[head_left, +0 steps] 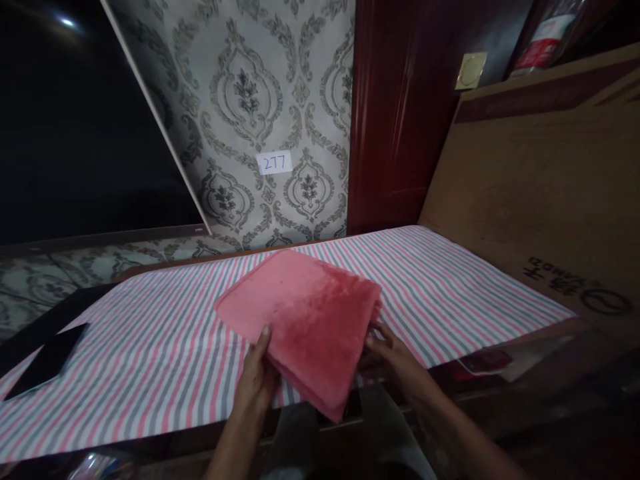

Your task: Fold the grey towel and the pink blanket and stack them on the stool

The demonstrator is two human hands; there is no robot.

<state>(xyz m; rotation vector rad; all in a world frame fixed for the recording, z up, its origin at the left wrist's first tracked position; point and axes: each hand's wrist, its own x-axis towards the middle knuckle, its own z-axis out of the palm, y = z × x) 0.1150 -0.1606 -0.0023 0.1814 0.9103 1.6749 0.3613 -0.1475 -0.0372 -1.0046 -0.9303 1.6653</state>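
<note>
A folded, fuzzy pink cloth (305,320) lies at a slant over the front part of the striped sheet, its near corner sticking out past the table's front edge. My left hand (260,370) grips its lower left side, thumb on top and fingers hidden underneath. At the right side, my right hand (385,347) closes on the cloth's edge near the folded layers; some of its fingers are out of sight below. The nap looks darker toward the right half of the cloth.
A striped sheet (165,333) covers the table. On the left lies a dark phone-like slab (47,360), below a large black screen (85,133). A big cardboard box (540,193) stands at the right with a bottle (545,43) behind it. Patterned wallpaper bears a "277" label (275,162).
</note>
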